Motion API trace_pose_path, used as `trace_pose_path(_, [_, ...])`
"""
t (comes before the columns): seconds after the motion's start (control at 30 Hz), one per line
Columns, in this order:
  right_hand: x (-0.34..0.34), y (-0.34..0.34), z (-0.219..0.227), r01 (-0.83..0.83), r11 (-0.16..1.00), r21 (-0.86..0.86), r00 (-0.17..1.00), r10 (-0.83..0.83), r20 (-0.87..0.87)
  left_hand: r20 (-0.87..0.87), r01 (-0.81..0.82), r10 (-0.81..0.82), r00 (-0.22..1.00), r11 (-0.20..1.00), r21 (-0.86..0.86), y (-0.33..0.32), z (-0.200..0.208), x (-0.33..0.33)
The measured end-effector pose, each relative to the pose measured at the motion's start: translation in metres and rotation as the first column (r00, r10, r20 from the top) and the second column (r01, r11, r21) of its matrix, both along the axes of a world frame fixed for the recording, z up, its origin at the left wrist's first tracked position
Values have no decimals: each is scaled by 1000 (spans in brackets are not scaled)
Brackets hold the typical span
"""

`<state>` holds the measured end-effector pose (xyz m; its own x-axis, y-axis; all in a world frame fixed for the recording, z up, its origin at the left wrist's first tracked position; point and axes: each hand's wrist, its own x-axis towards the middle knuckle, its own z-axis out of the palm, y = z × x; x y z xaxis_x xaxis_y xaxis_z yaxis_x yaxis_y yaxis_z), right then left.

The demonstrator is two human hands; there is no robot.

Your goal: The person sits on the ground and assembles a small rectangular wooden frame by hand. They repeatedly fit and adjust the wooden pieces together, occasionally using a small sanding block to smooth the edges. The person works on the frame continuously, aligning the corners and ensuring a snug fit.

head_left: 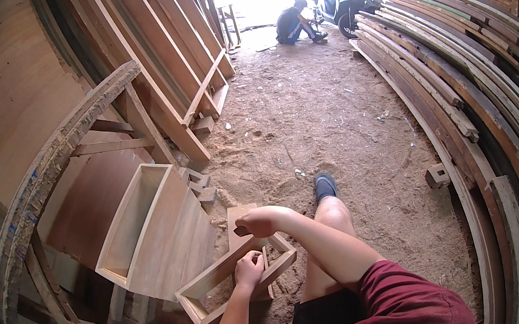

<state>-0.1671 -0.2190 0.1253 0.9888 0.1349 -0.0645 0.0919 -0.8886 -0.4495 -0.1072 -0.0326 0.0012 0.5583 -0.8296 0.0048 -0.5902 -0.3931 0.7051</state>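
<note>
A narrow rectangular wooden frame, like a small drawer box without a bottom, lies slanted in front of my lap. My left hand reaches over its near rail into the opening, fingers curled; what they grip is hidden. Above the far rail, my right hand bends down at the wrist, closed around a small dark piece too small to name. Beneath the frame, a pale board lies across the ground. Just left stands a larger wooden drawer with an open compartment, tilted beside the frame.
A curved, rough wooden form stands at the left, with tall wooden frames leaning behind it. Long planks are stacked along the right. A small wood block sits beside them. Far ahead, a person sits near a motorbike.
</note>
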Motion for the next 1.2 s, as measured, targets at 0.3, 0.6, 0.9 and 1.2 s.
trace_pose_path(0.3, [3, -10, -22, 3, 987, -160, 974, -39, -221, -3, -7, 7, 1000, 1000, -9, 3, 0, 1])
trace_pose_path(0.6, [-11, -1, 3, 61, 998, -35, 998, -61, -1, 28, 17, -17, 999, 999, 30, 0, 5, -3])
trace_pose_path(0.9, [-3, 6, 6, 127, 989, 73, 986, -134, 95, 43, 43, -43, 998, 999, 16, -4, 4, -7])
trace_pose_path(1.2, [-10, -2, 15, 140, 984, 110, 982, -153, 111, 35, 47, -48, 998, 999, 16, -4, 6, -6])
